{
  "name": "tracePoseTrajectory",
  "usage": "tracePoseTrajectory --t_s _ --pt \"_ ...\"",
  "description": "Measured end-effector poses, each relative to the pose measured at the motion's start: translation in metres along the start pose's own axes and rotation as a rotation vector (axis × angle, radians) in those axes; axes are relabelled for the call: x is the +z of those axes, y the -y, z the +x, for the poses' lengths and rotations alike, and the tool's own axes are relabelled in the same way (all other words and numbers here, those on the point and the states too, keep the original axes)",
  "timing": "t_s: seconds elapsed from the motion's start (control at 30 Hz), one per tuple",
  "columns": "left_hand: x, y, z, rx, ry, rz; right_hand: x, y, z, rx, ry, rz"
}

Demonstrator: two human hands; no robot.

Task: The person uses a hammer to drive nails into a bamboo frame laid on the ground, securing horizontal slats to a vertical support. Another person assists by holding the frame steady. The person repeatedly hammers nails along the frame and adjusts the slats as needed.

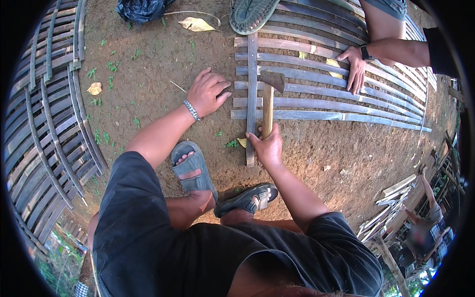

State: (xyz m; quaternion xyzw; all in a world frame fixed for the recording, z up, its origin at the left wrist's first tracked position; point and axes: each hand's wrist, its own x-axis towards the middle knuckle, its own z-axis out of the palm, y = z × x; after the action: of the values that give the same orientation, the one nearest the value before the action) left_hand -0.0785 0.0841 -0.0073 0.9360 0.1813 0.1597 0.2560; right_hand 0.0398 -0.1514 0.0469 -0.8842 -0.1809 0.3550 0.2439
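Observation:
My right hand (268, 147) is closed around the wooden handle (267, 111) of a hatchet, its thumb near the lower part of a crosspiece. The dark hatchet head (273, 80) lies over the bamboo slats (316, 89), just right of that flat bamboo crosspiece (252, 74). To the left, my left hand (208, 91) hovers over or rests on the soil, wearing a chain bracelet. Its fingers are loosely bent and apart, with nothing visible in them, a short way from the slat ends.
Another person's hand (354, 69) presses on the slats, and a sandal (252, 15) stands on their far end. A finished-looking slatted panel (44, 133) lies at left. A black plastic bag (141, 10) sits far left. Cut strips (391, 203) are piled at right, near another person.

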Motion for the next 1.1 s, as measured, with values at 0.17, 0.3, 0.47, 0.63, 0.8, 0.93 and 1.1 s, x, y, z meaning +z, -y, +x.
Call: tracePoseTrajectory --t_s 0.17,0.3,0.47,0.63,0.8,0.93,1.1 --pt "0.001 -0.008 -0.006 -0.011 -0.011 0.014 -0.009 -0.002 -0.004 0.028 -0.007 0.006" --pt "0.005 -0.024 -0.004 0.042 0.040 0.038 -0.010 -0.015 -0.003 -0.056 -0.046 0.053" --pt "0.016 -0.063 -0.005 0.089 0.335 0.167 -0.015 -0.020 -0.001 -0.071 -0.068 0.103" --pt "0.013 -0.072 -0.003 0.043 0.484 0.247 -0.023 -0.011 0.004 -0.088 -0.099 0.068" --pt "0.004 -0.072 -0.001 0.026 0.531 0.225 -0.031 0.000 0.005 -0.136 -0.125 0.089" --pt "-0.003 -0.050 -0.003 0.001 0.304 0.147 -0.032 -0.005 0.005 -0.117 -0.111 0.044" --pt "-0.058 0.016 0.029 -0.540 -0.109 -0.034 -0.035 -0.016 0.001 0.029 -0.002 0.119"
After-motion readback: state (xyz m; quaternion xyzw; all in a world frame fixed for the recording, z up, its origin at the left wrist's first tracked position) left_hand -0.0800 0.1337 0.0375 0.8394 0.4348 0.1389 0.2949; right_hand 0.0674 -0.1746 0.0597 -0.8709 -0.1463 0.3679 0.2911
